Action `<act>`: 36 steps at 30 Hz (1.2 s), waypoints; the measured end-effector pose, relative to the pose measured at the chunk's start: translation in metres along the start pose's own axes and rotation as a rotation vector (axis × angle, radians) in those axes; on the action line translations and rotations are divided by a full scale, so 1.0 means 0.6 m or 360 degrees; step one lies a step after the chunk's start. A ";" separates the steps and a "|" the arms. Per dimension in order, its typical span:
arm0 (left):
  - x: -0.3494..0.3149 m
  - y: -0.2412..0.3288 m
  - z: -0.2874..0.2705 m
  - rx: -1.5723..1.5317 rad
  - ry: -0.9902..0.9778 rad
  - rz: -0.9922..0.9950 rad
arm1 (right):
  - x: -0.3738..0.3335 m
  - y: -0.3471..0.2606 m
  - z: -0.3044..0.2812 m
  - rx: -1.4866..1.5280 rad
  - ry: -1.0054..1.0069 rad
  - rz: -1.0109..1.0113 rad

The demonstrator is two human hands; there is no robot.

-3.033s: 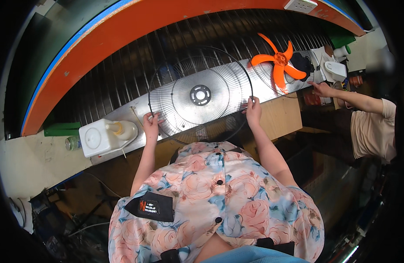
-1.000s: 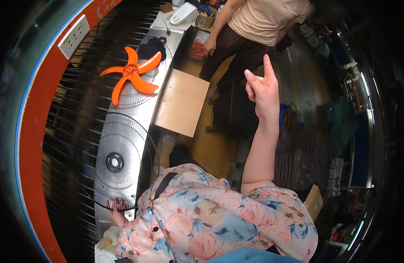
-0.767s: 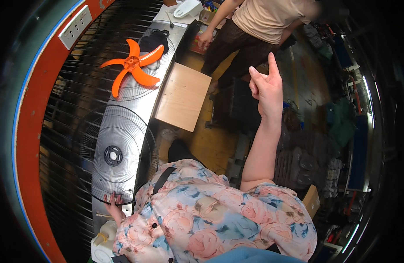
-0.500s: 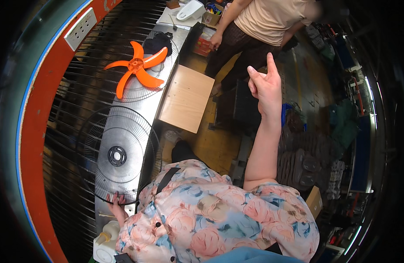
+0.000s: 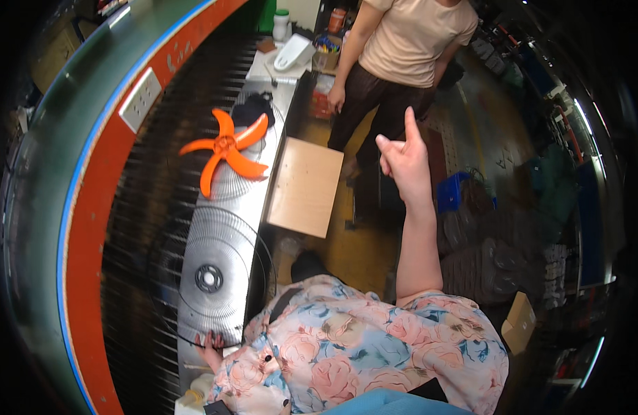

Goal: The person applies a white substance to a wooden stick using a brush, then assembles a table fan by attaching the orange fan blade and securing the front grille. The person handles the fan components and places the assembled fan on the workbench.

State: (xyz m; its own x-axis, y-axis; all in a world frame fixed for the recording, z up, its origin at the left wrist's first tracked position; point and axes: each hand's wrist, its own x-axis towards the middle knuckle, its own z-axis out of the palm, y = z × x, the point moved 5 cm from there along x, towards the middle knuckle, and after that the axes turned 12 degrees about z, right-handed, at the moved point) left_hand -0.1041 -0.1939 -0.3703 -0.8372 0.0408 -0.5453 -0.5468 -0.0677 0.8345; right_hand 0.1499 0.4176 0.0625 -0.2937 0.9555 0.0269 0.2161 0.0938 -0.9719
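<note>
Right hand has left the fan guard.

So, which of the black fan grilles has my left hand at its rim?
The nearer grille: your left hand is at its near rim. The other grille lies farther along, partly under the orange fan blade, with no hand on it.

Bench: a long, narrow silver metal top. Near half: one round black wire fan guard is lying flat, overhanging both long edges. Beyond it: a second wire guard is resting. Near end: one white container is standing, partly cut off.
</note>
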 end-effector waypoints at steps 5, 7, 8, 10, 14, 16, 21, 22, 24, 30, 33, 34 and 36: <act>0.007 0.001 -0.004 -0.0017 0.0080 0.0022 | 0.000 -0.001 -0.003 0.0027 -0.0020 0.0034; 0.010 0.006 -0.005 0.0026 0.0067 0.0105 | -0.001 -0.002 -0.004 0.0024 -0.0028 0.0034; 0.011 0.007 -0.004 0.0077 0.0021 0.0117 | -0.001 -0.003 -0.003 0.0029 -0.0037 0.0030; 0.013 0.005 0.000 -0.0049 -0.0076 0.0100 | -0.001 -0.004 -0.003 0.0036 -0.0015 0.0037; 0.023 -0.004 -0.008 -0.0092 0.0048 -0.0001 | 0.001 -0.006 0.002 0.0060 -0.0014 0.0072; 0.032 -0.003 -0.005 -0.0081 -0.0057 0.0090 | 0.002 -0.009 0.004 0.0037 -0.0016 0.0058; 0.063 -0.031 -0.024 -0.0097 -0.0089 0.0092 | 0.003 -0.012 0.004 0.0018 -0.0008 0.0037; 0.069 -0.038 -0.031 -0.0104 -0.0104 0.0091 | 0.003 -0.011 0.004 0.0014 -0.0005 0.0042; 0.079 -0.056 -0.051 -0.0057 -0.0031 0.0057 | 0.003 -0.009 0.003 -0.0010 -0.0001 0.0038; 0.075 -0.038 -0.046 0.0303 -0.0551 0.0718 | 0.004 -0.003 0.003 -0.0048 -0.0044 0.0043; 0.068 -0.054 -0.056 -0.0009 -0.0053 0.0074 | 0.004 -0.003 0.004 -0.0021 -0.0054 0.0030; 0.062 -0.047 -0.050 0.0008 -0.0023 0.0068 | 0.004 -0.003 0.005 -0.0010 -0.0058 0.0025; 0.048 -0.031 -0.031 -0.0033 -0.0034 0.0068 | 0.002 -0.004 0.004 0.0000 -0.0048 0.0013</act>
State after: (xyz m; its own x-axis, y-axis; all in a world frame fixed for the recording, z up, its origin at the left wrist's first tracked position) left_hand -0.1179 -0.2103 -0.4030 -0.8599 0.0586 -0.5070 -0.5104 -0.0903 0.8552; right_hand 0.1467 0.4178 0.0645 -0.3198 0.9474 0.0117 0.2189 0.0859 -0.9720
